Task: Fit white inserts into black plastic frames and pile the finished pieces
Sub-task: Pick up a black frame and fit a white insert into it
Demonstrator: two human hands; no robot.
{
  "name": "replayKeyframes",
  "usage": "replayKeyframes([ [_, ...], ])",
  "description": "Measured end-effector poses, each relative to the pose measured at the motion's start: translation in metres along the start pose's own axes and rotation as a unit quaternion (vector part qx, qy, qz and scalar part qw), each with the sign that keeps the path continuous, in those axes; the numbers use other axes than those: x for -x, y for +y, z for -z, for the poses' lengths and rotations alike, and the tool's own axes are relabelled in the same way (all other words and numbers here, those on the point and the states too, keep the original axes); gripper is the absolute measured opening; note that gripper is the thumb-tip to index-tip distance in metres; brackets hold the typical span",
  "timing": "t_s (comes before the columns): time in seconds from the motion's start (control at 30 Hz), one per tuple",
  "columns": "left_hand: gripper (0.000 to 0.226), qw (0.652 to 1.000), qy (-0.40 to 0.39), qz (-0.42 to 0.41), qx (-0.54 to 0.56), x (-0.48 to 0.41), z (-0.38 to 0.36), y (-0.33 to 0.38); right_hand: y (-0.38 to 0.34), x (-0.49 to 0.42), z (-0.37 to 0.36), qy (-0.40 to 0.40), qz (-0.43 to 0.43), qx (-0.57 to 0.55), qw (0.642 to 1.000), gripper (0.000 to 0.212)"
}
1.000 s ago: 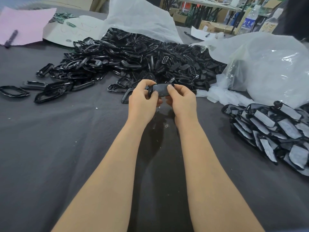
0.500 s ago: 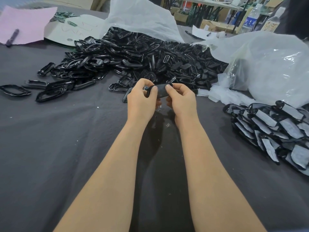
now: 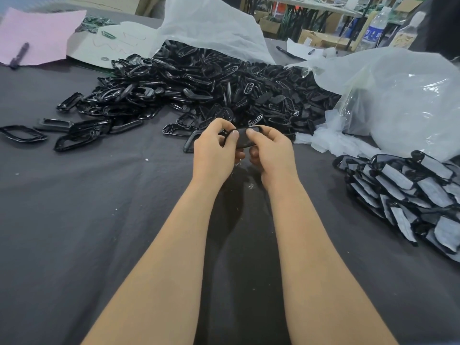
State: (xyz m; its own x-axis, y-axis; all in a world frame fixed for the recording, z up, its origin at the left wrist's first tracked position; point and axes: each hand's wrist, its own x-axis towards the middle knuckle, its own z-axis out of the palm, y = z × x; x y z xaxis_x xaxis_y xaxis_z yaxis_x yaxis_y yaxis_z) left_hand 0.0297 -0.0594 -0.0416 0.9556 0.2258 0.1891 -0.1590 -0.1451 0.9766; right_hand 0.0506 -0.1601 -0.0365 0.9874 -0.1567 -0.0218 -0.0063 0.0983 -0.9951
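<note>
Both my hands hold one black plastic frame [image 3: 242, 139] just above the dark cloth at mid-table. My left hand [image 3: 214, 151] pinches its left end with thumb on top; my right hand [image 3: 270, 151] grips its right end, thumb pressing the top face. The piece looks dark; I cannot tell whether an insert sits in it. A large heap of loose black frames [image 3: 199, 88] lies right behind my hands. A pile of finished pieces with white inserts [image 3: 408, 192] lies at the right.
Two crumpled clear plastic bags [image 3: 403, 100] sit behind and right of the heap. Stray frames [image 3: 22, 133] lie at the left. Pink paper [image 3: 42, 31] with a pen [image 3: 19, 55] sits far left; water bottles [image 3: 374, 28] stand at the back right. The dark cloth [image 3: 87, 220] covers the table.
My thumbs have shifted closer together along the top of the frame, and the piece has tilted slightly. Both hands stay in the same spot.
</note>
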Motion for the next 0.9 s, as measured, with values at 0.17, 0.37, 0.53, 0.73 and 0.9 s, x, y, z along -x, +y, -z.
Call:
replayKeyframes([
  [0.17,0.023,1.000,0.000,0.009,0.013,-0.002,0.001,-0.001,-0.003,0.000,0.003,0.006,-0.017,-0.019,1.000,0.019],
  [0.37,0.020,0.999,0.021,0.026,0.042,-0.003,0.002,-0.003,0.002,-0.003,0.007,-0.003,0.054,0.154,0.987,0.006],
  [0.53,0.012,0.999,0.017,0.015,0.030,-0.003,0.000,-0.005,0.005,-0.004,0.005,0.024,0.091,0.197,0.976,0.018],
  [0.73,0.022,0.999,0.021,0.015,0.047,-0.002,0.000,-0.002,0.001,-0.002,0.006,0.008,0.083,0.167,0.983,0.014],
  [0.9,0.024,0.997,0.000,0.022,0.076,0.000,-0.003,0.003,-0.009,0.008,0.009,0.012,0.113,0.191,0.975,0.025],
])
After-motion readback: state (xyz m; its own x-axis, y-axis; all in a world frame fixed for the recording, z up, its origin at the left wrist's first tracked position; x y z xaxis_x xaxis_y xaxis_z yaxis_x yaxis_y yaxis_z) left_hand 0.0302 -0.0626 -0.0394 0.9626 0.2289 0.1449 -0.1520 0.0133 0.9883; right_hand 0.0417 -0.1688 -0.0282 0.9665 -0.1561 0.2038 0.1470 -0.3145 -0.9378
